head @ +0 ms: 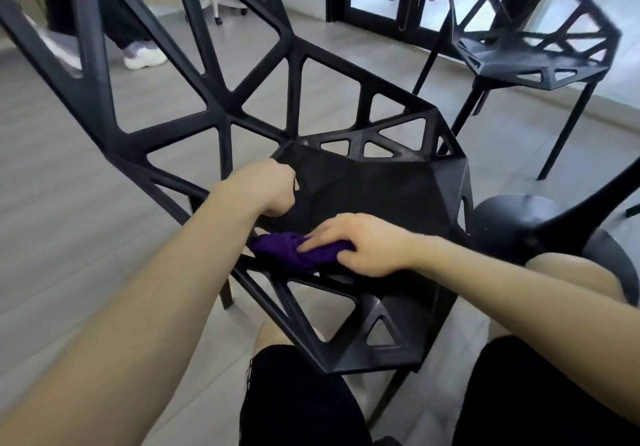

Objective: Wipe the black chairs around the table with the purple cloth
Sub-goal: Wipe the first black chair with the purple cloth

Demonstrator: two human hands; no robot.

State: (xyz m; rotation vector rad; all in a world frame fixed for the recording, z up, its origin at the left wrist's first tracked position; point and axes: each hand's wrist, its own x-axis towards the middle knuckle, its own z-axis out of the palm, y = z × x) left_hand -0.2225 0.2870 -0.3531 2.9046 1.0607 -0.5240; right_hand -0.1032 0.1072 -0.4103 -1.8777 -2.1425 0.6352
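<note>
The right hand [360,244] is pressing the purple cloth [294,251] onto the near-left seat edge of the black chair [374,196], fingers clamped on it. The left hand [270,189] is gripping the frame, fingers curled round. Overlapping strokes rightward, with the chair steadied, are probably suiting best.

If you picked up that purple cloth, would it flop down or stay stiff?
Probably floppy: the purple cloth is bunched into soft folds under the right hand. It likely weighs little, being a small wad. It may slide easily on the smooth black chair seat.
</note>
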